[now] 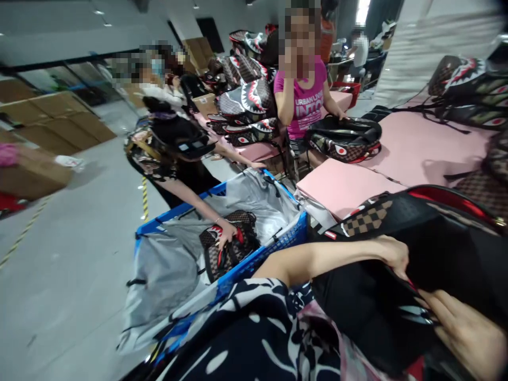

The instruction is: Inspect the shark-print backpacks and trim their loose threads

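A large black backpack (456, 248) with a brown checkered panel and red lining lies in front of me at the right. My left hand (392, 256) is closed on an edge of its black fabric, where a bit of red shows by the fingertips. Close beside it, my right hand (464, 328) is closed around thread snips (416, 315); their silver blades point left over the black fabric. The fingers of my right hand also reach the fabric edge near the red bit. The snips' handles are hidden in my palm.
A blue crate (291, 235) lined with grey sheeting stands at my left. A co-worker's hand (228, 233) is on a checkered backpack (210, 246) inside it. Across the pink table (420, 137), another person handles a backpack (349, 140). Stacked backpacks (248, 100) stand behind.
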Tool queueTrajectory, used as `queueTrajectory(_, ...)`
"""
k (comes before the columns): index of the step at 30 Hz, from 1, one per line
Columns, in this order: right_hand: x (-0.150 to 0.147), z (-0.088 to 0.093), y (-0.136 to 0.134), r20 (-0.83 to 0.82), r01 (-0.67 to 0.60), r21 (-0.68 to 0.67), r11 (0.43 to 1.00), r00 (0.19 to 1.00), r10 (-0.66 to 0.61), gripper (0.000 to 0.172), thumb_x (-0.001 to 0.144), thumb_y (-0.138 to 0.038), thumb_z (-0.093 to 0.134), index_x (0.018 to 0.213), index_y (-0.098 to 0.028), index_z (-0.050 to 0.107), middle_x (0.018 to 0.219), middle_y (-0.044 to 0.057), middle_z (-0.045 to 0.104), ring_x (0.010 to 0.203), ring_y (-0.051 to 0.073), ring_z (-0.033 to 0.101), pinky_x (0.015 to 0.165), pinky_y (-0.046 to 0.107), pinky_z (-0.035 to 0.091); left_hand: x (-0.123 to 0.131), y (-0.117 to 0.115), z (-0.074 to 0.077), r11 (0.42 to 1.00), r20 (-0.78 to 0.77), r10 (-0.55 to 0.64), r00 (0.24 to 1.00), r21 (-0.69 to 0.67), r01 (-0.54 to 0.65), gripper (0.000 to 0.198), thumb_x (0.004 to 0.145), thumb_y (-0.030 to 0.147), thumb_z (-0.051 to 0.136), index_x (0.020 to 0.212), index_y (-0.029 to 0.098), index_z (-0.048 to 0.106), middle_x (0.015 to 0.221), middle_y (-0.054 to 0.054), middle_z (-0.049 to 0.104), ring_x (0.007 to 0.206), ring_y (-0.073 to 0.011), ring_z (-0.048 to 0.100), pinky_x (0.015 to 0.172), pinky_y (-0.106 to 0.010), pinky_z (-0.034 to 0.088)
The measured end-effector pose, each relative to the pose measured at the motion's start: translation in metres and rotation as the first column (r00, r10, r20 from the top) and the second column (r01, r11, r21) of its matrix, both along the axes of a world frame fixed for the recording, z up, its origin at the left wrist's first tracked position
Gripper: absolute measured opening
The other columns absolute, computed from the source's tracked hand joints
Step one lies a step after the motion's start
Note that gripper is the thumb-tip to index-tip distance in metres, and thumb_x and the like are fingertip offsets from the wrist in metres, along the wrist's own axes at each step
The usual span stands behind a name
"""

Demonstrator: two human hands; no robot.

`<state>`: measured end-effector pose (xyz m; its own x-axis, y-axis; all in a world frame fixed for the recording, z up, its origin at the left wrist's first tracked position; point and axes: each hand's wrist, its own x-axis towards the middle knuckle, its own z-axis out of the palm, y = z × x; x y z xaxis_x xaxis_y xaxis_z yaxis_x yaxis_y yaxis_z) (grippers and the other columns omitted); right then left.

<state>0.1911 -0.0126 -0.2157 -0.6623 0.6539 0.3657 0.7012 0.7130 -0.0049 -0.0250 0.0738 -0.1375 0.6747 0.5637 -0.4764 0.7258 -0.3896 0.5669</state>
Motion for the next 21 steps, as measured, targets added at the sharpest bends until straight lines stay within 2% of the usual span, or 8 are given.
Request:
queueTrajectory(3,-0.013,0.021,-0.007,0.072,-0.022,0.106,0.994,0.997,0.014,0.031,0.081,-0.007,0.037,0.095,-0.018,0.062,0.088,0.006,0.064,0.076,0.016,0.061,0.062,0.025,0.046,0.005,-0.014,-0.005,0.983,-0.070,0.127,0.989,0.146,-0.115,0.029,0.066,0.043,0.066,0.075,0.016,0.068,0.073,-0.005,0.064,0.072,-0.0208,0.060,0.061,-0.027,0.042)
queueTrajectory(6,-0.024,0.031,-0.012,0.096,0.020,0.080,0.997,0.995,-0.028,0.024,0.088,-0.013,0.039,0.090,-0.014,0.062,0.072,0.004,0.060,0.062,0.014,0.056,0.056,0.024,0.042,0.008,-0.026,-0.016,0.902,0.136,0.303,0.943,0.278,-0.330,0.019,0.080,0.028,0.053,0.073,0.014,0.063,0.076,-0.006,0.063,0.074,-0.0175,0.059,0.065,-0.026,0.041)
queueTrajectory(9,-0.024,0.032,-0.018,0.090,0.066,0.064,0.996,0.993,-0.072,0.021,0.090,-0.017,0.042,0.092,-0.012,0.062,0.069,0.004,0.058,0.061,0.014,0.055,0.057,0.025,0.041,0.003,-0.035,-0.019,0.794,0.329,0.440,0.836,0.292,-0.533,0.029,0.090,0.021,0.032,0.078,0.013,0.058,0.078,-0.004,0.061,0.074,-0.0137,0.056,0.069,-0.025,0.041)
queueTrajectory(11,-0.020,0.033,-0.024,0.061,0.074,0.049,0.996,0.995,-0.077,0.023,0.091,-0.017,0.040,0.097,-0.011,0.061,0.072,0.005,0.059,0.063,0.015,0.056,0.060,0.025,0.043,-0.005,-0.044,-0.018,0.781,0.449,0.380,0.809,0.313,-0.541,0.032,0.092,0.023,0.029,0.078,0.015,0.056,0.076,-0.002,0.058,0.073,-0.0122,0.054,0.072,-0.025,0.041)
queueTrajectory(14,-0.011,0.038,-0.027,-0.032,0.083,-0.115,0.990,0.996,-0.088,0.026,0.091,-0.015,0.036,0.099,-0.014,0.061,0.079,0.005,0.061,0.068,0.014,0.058,0.064,0.025,0.044,-0.020,-0.062,-0.024,0.813,0.477,0.083,0.875,0.475,-0.336,0.026,0.091,0.025,0.037,0.075,0.017,0.057,0.076,-0.001,0.056,0.076,-0.0128,0.052,0.076,-0.026,0.041)
queueTrajectory(16,-0.007,0.045,-0.023,-0.091,0.168,-0.263,0.950,0.976,-0.197,0.022,0.090,-0.021,0.041,0.100,-0.017,0.060,0.085,0.005,0.062,0.075,0.016,0.060,0.068,0.026,0.045,-0.027,-0.075,-0.036,0.780,0.459,-0.050,0.887,0.573,-0.252,0.021,0.090,0.022,0.042,0.077,0.017,0.058,0.077,-0.002,0.058,0.079,-0.0137,0.052,0.078,-0.028,0.042)
queueTrajectory(19,-0.010,0.057,-0.012,-0.073,0.344,-0.360,0.868,0.916,-0.393,0.031,0.084,-0.036,0.052,0.108,-0.017,0.056,0.098,0.009,0.061,0.090,0.021,0.059,0.077,0.030,0.044,-0.032,-0.091,-0.055,0.722,0.503,-0.145,0.852,0.642,-0.257,0.016,0.088,0.012,0.043,0.089,0.016,0.058,0.086,-0.004,0.060,0.087,-0.0148,0.054,0.083,-0.031,0.044)
queueTrajectory(21,-0.017,0.064,-0.005,-0.011,0.380,-0.403,0.832,0.907,-0.420,0.029,0.085,-0.035,0.049,0.106,-0.016,0.056,0.096,0.009,0.062,0.089,0.022,0.058,0.076,0.030,0.042,-0.033,-0.098,-0.063,0.694,0.529,-0.180,0.830,0.666,-0.274,0.020,0.086,0.005,0.043,0.095,0.015,0.057,0.091,-0.005,0.061,0.091,-0.0153,0.054,0.085,-0.031,0.045)
